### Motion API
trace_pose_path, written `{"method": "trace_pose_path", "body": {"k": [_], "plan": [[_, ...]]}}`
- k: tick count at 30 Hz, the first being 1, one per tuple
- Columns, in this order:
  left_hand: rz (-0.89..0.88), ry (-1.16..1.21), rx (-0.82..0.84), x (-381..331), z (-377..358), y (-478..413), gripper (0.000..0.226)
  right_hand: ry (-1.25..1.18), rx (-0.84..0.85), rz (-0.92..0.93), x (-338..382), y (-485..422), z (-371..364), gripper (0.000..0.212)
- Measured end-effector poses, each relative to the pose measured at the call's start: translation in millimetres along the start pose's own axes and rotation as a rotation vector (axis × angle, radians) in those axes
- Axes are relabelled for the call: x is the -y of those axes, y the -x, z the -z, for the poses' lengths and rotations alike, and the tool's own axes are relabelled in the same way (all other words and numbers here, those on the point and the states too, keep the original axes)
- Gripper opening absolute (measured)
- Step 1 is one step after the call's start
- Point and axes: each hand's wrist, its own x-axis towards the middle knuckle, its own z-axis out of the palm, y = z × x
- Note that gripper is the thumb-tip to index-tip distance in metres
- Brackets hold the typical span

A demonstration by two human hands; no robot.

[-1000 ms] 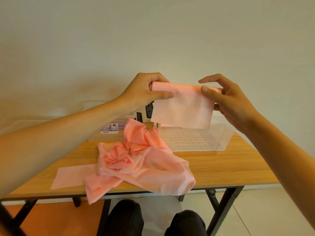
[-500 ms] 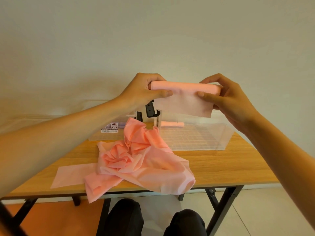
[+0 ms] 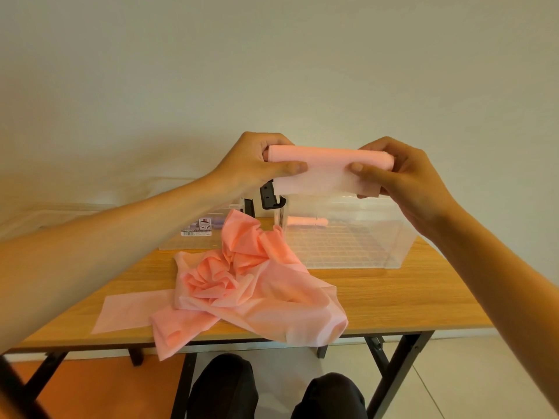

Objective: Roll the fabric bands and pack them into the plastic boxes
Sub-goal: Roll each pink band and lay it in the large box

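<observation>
Pink fabric band [image 3: 320, 169] half-rolled at frame centre, left hand [image 3: 257, 164] and right hand [image 3: 405, 173] pinching ends above clear plastic box [image 3: 348, 237] on counter [image 3: 393, 297].

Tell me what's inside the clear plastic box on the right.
A rolled band lies on the box floor, at the back left. The held band covers part of the top rim.

The pink bands [image 3: 257, 285] are soft matt cloth, the box [image 3: 348, 237] is clear shiny plastic, and the table [image 3: 393, 297] is smooth wood.
</observation>
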Motion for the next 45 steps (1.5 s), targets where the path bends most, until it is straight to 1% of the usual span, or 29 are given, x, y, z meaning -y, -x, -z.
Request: {"method": "trace_pose_path", "body": {"k": [3,7,9,10,13,14,16,18,21,24,27,31,35,42,45], "plan": [[-0.016,-0.022,0.02,-1,1,1,0.021,0.023,-0.033,-0.051,-2,-2,0,0.024],[-0.016,-0.018,0.005,1,1,0,0.016,0.023,-0.025,-0.071,0,-3,-3,0.028],[-0.015,-0.026,0.002,2,2,0,0.014,0.016,-0.007,-0.062,2,-4,-3,0.034],[-0.014,-0.026,0.001,3,2,-1,0.013,0.015,0.001,-0.054,2,-4,-3,0.034],[-0.02,-0.002,-0.001,6,3,-1,0.017,-0.012,0.002,-0.061,2,-5,-5,0.019],[-0.03,-0.001,0.0,7,2,-1,0.02,-0.011,-0.002,-0.07,2,-6,-5,0.019],[-0.042,0.0,0.004,8,2,-1,0.021,-0.001,0.0,-0.082,1,-6,-5,0.022],[-0.038,0.0,-0.001,10,2,-1,0.02,-0.016,0.025,-0.093,0,-6,-3,0.021],[0.001,0.008,-0.013,16,2,-2,0.018,-0.016,0.067,-0.083,-3,-7,-3,0.026],[0.023,0.016,-0.001,22,0,-3,0.018,0.009,0.05,-0.085,-10,-8,-4,0.023],[0.021,-0.001,0.021,28,-3,-3,0.021,0.01,0.039,-0.102,-16,-10,-4,0.022],[-0.024,-0.053,0.053,36,-5,-4,0.024,0.044,0.075,-0.118,-25,-12,-4,0.027],[-0.055,-0.165,0.051,43,-7,-10,0.023,0.15,0.112,-0.114,-31,-21,0,0.034],[-0.07,-0.254,0.016,63,-16,-39,0.021,0.519,0.2,-0.003,-57,-52,7,0.019],[-0.072,-0.276,0.029,70,-20,-60,0.02,0.62,0.247,0.014,-66,-74,11,0.018]]}}
